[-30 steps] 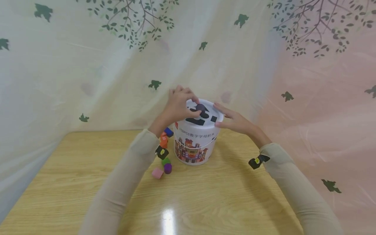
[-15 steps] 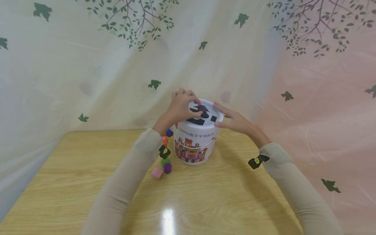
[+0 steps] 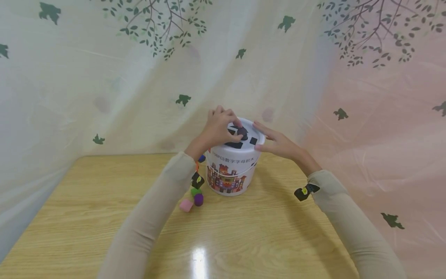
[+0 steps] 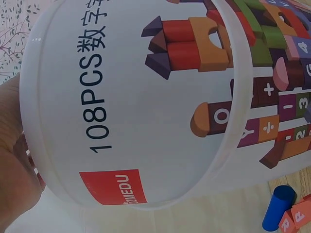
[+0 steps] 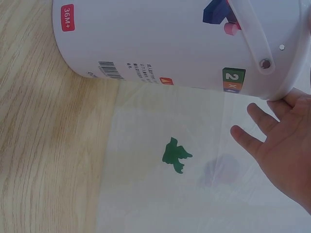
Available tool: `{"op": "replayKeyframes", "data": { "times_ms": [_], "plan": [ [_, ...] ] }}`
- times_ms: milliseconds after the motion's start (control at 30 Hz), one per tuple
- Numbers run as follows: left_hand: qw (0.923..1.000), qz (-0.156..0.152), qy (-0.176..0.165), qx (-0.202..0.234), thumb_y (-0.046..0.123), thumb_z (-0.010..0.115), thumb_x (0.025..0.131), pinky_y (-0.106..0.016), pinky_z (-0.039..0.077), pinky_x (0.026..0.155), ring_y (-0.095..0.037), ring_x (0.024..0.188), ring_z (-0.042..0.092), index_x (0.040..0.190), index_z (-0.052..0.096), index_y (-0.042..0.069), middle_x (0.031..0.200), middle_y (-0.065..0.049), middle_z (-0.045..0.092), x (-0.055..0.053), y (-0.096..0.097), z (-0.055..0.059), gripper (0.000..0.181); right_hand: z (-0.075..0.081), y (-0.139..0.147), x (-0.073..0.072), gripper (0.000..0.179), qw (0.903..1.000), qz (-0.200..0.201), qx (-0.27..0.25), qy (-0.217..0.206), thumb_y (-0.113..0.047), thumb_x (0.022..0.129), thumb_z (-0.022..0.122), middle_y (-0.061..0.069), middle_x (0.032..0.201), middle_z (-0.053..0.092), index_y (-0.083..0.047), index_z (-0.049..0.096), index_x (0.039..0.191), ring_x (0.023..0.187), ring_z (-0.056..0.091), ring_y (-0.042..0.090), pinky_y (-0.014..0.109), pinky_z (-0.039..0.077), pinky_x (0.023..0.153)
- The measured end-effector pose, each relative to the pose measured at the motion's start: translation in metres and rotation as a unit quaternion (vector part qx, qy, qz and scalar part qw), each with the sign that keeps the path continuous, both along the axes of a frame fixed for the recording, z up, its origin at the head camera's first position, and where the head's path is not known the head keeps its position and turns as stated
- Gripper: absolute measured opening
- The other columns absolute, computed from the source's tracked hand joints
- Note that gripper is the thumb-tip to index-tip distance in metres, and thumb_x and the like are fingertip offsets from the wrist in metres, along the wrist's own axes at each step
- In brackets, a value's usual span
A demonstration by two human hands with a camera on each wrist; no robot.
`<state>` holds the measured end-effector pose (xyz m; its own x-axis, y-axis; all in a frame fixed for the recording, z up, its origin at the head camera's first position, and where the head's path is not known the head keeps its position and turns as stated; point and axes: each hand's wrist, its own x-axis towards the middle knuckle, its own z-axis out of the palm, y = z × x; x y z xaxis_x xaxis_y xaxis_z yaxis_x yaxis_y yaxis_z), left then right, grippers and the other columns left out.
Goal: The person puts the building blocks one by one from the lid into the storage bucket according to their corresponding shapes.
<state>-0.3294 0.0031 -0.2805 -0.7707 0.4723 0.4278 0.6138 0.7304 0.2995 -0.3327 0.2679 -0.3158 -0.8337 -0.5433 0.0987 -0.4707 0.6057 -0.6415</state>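
Observation:
A white lidded bucket [image 3: 230,166] printed with toy blocks stands on the table. Its lid [image 3: 257,131] has several dark shaped openings. Over the lid, my left hand [image 3: 220,126] pinches a dark, rounded block [image 3: 242,133] between thumb and fingers. That block's exact shape is partly hidden by the fingers, and the left wrist view does not show it. My right hand [image 3: 278,144] rests against the lid's right rim, fingers extended. In the right wrist view, that hand [image 5: 286,141] touches the bucket's top edge with its fingertips.
Left of the bucket lie a pink block [image 3: 186,205], a purple block [image 3: 198,199], a green block [image 3: 196,191] and a blue cylinder [image 4: 279,208] beside orange blocks [image 4: 301,213]. A patterned curtain [image 3: 146,97] hangs behind the wooden table [image 3: 104,209].
My left hand has moved a little to the right across the lid, carrying the dark block with it. My right hand and the bucket have stayed in place.

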Motion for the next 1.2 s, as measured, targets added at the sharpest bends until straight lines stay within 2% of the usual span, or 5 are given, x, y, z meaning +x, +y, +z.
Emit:
{"op": "replayKeyframes", "data": {
  "times_ms": [600,1033,1200],
  "plan": [
    [0.9999,-0.004,-0.005,0.013,0.040,0.081,0.085,-0.045,0.031,0.099,-0.023,0.109,0.045,0.111,0.075,0.019,0.119,-0.003,0.066,0.002,-0.003,-0.002,0.034,0.000,-0.001,0.000,0.082,1.0000,-0.003,0.000,-0.005,-0.040,0.096,0.067,-0.007,0.173,0.007,-0.032,0.020,0.163,0.155,0.024,0.040,0.069,0.027,0.117],
    [0.9997,-0.004,-0.002,0.022,0.037,0.080,0.085,-0.044,0.032,0.099,-0.023,0.107,0.046,0.116,0.073,0.018,0.113,-0.003,0.067,0.009,-0.016,-0.005,0.037,0.000,-0.001,0.000,0.081,1.0000,-0.009,-0.004,-0.002,-0.039,0.096,0.068,-0.003,0.173,0.008,-0.032,0.022,0.163,0.154,0.025,0.040,0.068,0.026,0.118],
    [0.9990,-0.010,0.009,0.042,0.035,0.080,0.085,-0.045,0.033,0.099,-0.024,0.109,0.047,0.116,0.073,0.017,0.114,-0.004,0.067,0.013,-0.025,-0.011,0.036,-0.001,0.000,0.000,0.081,0.9999,-0.012,-0.005,-0.003,-0.039,0.096,0.068,-0.003,0.173,0.008,-0.033,0.022,0.162,0.155,0.025,0.039,0.067,0.026,0.119]
  ]
}}
